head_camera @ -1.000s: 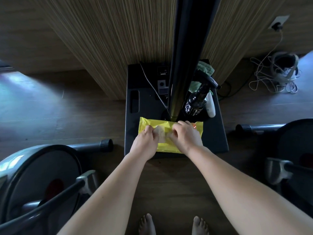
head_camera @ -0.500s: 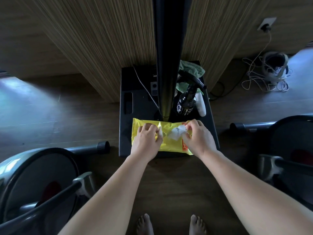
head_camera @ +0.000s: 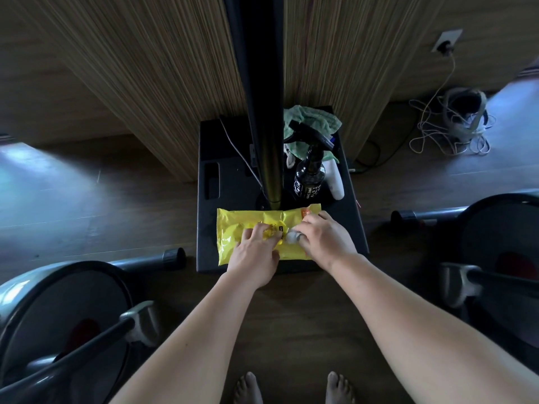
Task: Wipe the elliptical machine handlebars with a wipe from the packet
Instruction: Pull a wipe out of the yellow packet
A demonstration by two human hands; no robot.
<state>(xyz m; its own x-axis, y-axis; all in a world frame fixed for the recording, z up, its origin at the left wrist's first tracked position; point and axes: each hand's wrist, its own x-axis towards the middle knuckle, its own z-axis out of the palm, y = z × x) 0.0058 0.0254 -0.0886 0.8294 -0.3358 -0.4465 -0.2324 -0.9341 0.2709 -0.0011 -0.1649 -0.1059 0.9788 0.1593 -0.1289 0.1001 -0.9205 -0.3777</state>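
Observation:
A yellow wipe packet (head_camera: 233,225) lies on a black stand base (head_camera: 208,228) on the floor. My left hand (head_camera: 256,258) presses down on the packet's middle, fingers on its flap. My right hand (head_camera: 323,240) pinches a small bunch of white wipe (head_camera: 292,237) at the packet's opening, just right of my left fingertips. Only a small part of the wipe shows outside the packet. No handlebars are in view; parts of exercise machines (head_camera: 58,310) sit at the lower left and at the right (head_camera: 495,258).
A black pole (head_camera: 262,112) rises from the base behind the packet. A black spray bottle (head_camera: 310,176), a white bottle (head_camera: 335,182) and a green cloth (head_camera: 312,121) sit on the base's right. Tangled white cables (head_camera: 443,135) lie far right. My bare feet (head_camera: 291,389) are below.
My right hand has come back left toward the packet's opening, and the wipe bunch between my fingers looks smaller. My left hand has shifted right over the flap. The view moved slightly.

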